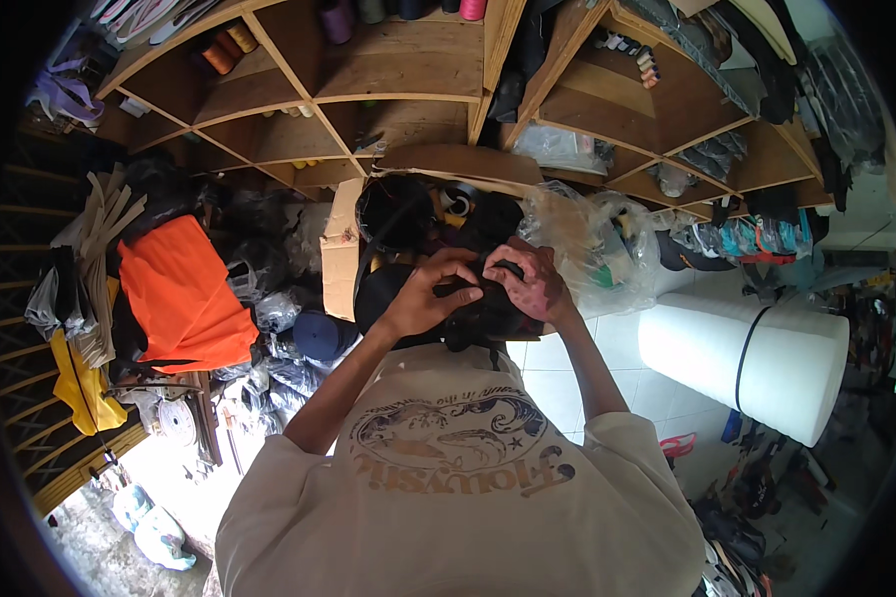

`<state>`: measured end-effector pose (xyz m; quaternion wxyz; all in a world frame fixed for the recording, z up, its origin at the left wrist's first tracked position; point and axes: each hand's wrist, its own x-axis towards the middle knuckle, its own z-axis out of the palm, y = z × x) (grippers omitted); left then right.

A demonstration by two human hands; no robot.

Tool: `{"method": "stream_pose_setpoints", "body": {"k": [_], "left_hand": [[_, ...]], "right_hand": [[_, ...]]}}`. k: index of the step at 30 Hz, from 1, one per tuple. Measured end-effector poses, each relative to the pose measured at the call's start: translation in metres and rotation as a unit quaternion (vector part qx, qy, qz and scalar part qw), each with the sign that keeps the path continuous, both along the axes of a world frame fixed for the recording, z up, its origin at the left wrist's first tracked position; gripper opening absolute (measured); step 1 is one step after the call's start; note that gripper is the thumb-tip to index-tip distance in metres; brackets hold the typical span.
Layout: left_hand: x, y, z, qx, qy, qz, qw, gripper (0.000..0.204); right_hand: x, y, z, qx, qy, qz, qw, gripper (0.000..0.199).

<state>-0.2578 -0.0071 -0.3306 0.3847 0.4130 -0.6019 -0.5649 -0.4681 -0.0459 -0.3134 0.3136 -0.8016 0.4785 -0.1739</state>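
Observation:
Both hands are close together over a cardboard box [342, 249] crowded with black rolls and bundles [396, 207]. My left hand [430, 294] curls with thumb and fingers brought near each other; whatever lies at its fingertips is too dark to make out. Just to its right, my right hand [530, 283] is bent closed, and a bit of black material shows at its fingers. Dark material fills the space under both hands, so its shape is hard to tell. A roll with a pale ring [458, 202] sits farther back in the box.
Wooden shelves [398, 97] with thread spools stand beyond the box. Clear plastic bags [597, 244] adjoin its right side. A large white foam roll [742, 366] bound with a black band lies at right. Orange fabric [184, 294] and a dark blue roll [319, 335] are at left.

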Motion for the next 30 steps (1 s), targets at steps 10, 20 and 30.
{"method": "stream_pose_setpoints", "body": {"k": [10,20,30], "left_hand": [[0.001,0.016,-0.013,0.041,0.001,0.056,0.998,0.015],[0.007,0.028,-0.021,0.058,0.021,0.101,0.993,0.013],[0.014,0.038,-0.015,0.071,-0.031,0.107,0.991,0.014]], "right_hand": [[-0.007,-0.014,-0.031,0.037,-0.148,-0.104,0.983,0.008],[-0.001,-0.015,-0.053,-0.003,-0.076,-0.233,0.969,0.013],[-0.007,-0.019,-0.062,-0.037,-0.042,-0.279,0.959,0.017]]}}
